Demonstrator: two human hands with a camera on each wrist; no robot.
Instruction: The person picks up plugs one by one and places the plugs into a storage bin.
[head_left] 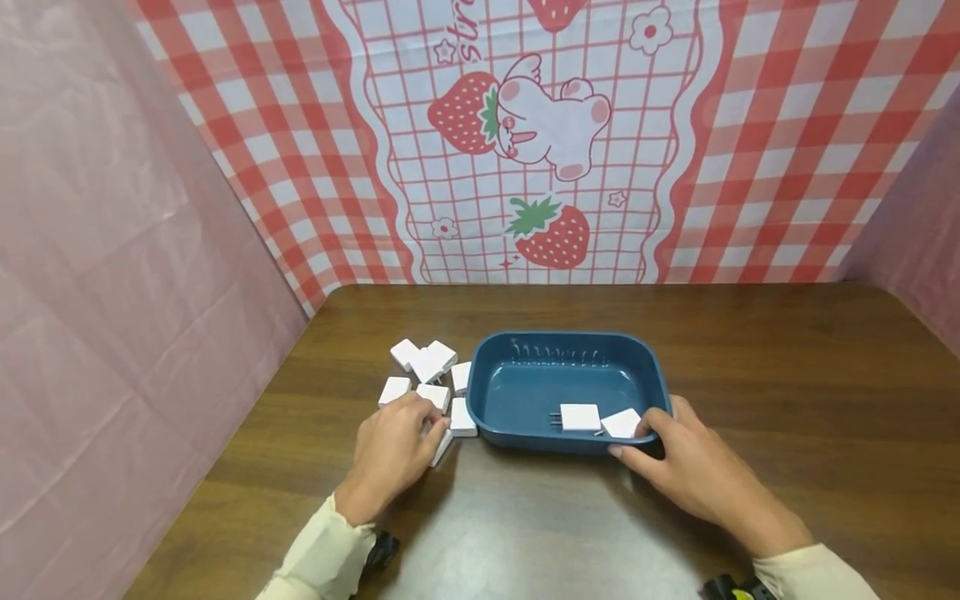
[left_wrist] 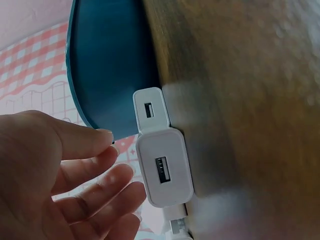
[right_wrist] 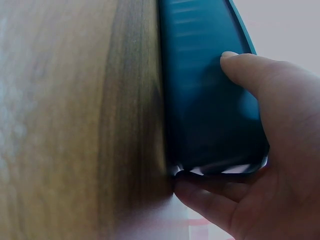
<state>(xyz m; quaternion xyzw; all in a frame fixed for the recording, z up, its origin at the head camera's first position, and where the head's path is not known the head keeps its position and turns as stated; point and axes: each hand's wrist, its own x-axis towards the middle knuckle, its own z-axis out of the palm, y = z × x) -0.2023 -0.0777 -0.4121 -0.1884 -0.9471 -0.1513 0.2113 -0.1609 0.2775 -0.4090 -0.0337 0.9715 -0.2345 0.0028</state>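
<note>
At the left of the table lies a loose group of white USB wall chargers (head_left: 432, 362). My left hand (head_left: 395, 442) hovers over the near side of this group, its fingers loosely bent. In the left wrist view its fingertips are beside a charger (left_wrist: 165, 167) with its USB port showing, and nothing is visible between thumb and fingers. My right hand (head_left: 693, 467) grips the near right corner of a blue plastic bin (head_left: 525, 435), thumb on the outside of the front wall. Inside the bin lie two chargers, one (head_left: 580, 417) with its prongs pointing left, the other (head_left: 621, 423) partly behind my right fingers.
The bin stands on a brown wooden table (head_left: 787, 375), right against the nearest chargers. A red-and-white checked cloth (head_left: 292, 108) with strawberries hangs behind the table. Pink cloth (head_left: 97, 275) hangs at the left side.
</note>
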